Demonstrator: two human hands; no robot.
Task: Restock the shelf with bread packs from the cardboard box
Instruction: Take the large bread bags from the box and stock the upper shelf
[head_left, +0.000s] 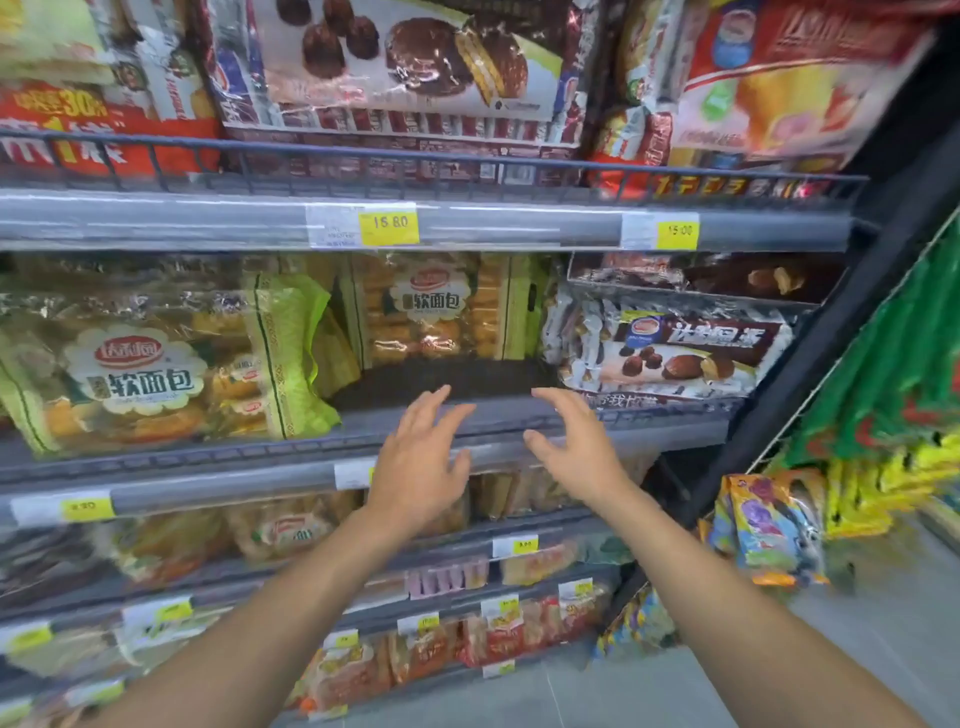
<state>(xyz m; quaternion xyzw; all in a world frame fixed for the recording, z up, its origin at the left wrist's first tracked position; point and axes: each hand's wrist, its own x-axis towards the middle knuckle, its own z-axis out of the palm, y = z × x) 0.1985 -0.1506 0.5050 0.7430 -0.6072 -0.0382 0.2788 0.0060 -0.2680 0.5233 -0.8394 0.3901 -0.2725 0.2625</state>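
Observation:
A green-edged bread pack (431, 306) stands upright at the back of the middle shelf (467, 415), with bare dark shelf floor in front of it. A second, larger bread pack (156, 364) of the same kind lies to its left at the shelf front. My left hand (421, 462) and my right hand (576, 441) hover side by side in front of the shelf's rail, fingers spread and relaxed, holding nothing. Both are apart from the packs. The cardboard box is not in view.
Chocolate cake packs (670, 353) fill the right of the same shelf. The upper shelf (415, 223) carries large snack packs and yellow price tags. Lower shelves hold more bread and snacks. Hanging snack bags (769, 525) and a grey floor (857, 649) lie to the right.

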